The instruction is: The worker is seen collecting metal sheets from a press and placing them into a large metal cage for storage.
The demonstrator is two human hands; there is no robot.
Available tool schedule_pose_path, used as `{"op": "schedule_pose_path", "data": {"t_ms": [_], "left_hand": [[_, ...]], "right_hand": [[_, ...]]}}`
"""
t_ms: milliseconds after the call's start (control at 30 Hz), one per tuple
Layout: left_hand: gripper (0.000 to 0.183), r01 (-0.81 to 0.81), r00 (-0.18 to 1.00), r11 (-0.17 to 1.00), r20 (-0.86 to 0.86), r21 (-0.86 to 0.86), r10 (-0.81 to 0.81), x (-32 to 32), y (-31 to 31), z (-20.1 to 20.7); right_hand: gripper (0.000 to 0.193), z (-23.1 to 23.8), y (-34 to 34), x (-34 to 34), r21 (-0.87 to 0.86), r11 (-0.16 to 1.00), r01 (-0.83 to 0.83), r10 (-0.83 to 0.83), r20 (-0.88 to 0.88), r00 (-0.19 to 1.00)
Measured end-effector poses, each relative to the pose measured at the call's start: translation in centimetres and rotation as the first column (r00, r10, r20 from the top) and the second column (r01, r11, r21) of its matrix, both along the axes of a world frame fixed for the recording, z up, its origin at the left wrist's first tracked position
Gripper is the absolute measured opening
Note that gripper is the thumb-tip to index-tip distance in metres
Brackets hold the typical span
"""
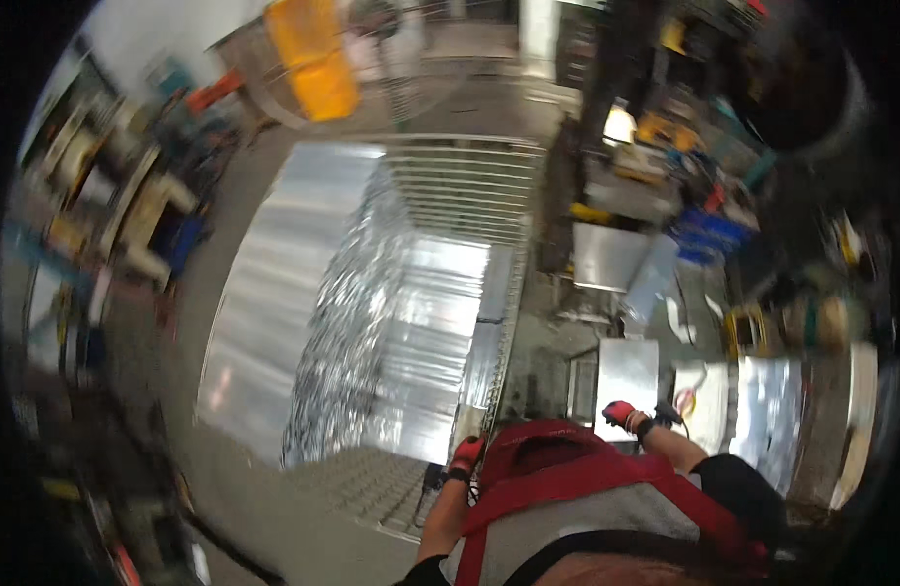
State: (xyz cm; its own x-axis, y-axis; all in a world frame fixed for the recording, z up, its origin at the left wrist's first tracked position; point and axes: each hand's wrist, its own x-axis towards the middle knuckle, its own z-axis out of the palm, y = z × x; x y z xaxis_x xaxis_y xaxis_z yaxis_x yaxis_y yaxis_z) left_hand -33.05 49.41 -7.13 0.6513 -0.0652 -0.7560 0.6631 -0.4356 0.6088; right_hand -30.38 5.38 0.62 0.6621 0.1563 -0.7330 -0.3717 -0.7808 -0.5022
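The picture is blurred. My left hand (467, 454), in a red glove, is closed on the near edge of a long metal frame (504, 332) that runs along a large shiny sheet-metal body (411, 322). My right hand (620, 412), also red-gloved with a dark wrist strap, sits at the lower edge of a small upright metal panel (627, 376). Whether it grips the panel is unclear. A red strap and grey top on my chest (587, 498) fill the bottom of the view.
A ribbed metal grid (470, 186) lies at the far end of the sheet-metal body. More metal sheets (606, 256) and blue and yellow clutter (709, 230) stand on the right. A yellow panel (313, 59) stands at the back, with shelves and boxes (128, 205) on the left.
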Motion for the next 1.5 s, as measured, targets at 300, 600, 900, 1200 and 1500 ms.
{"op": "schedule_pose_path", "data": {"t_ms": [300, 600, 900, 1200, 1500], "left_hand": [[0.024, -0.08, 0.958, 0.996, -0.28, -0.032, 0.068, 2.0, -0.1, 2.3], [0.03, 0.231, 0.95, 0.973, -0.22, 0.015, -0.222, 3.8, -10.4, 5.2], [0.053, 0.53, 0.82, 0.794, 0.059, 0.298, -0.569, -0.7, -29.1, 6.5], [0.059, 0.544, 0.716, 0.746, 0.25, 0.383, -0.651, 2.5, -35.6, 11.1], [0.046, 0.642, 0.749, 0.766, 0.244, -0.035, -0.617, 12.5, -33.8, 5.1]], "right_hand": [[0.038, 5.0, 1.6, -7.5, -0.093, 0.917, 0.387, -0.396, -0.116, 0.911], [0.056, 2.4, -2.3, -22.2, -0.332, 0.921, 0.202, -0.287, -0.23, 0.93], [0.059, 4.3, -16.1, -23.7, -0.307, 0.921, 0.239, -0.271, -0.064, 0.961], [0.056, 5.6, -21.7, -19.6, -0.069, 0.974, 0.217, -0.219, -0.021, 0.975], [0.044, 5.2, -19.2, -9.3, -0.376, 0.926, 0.008, -0.113, -0.257, 0.96]]}}
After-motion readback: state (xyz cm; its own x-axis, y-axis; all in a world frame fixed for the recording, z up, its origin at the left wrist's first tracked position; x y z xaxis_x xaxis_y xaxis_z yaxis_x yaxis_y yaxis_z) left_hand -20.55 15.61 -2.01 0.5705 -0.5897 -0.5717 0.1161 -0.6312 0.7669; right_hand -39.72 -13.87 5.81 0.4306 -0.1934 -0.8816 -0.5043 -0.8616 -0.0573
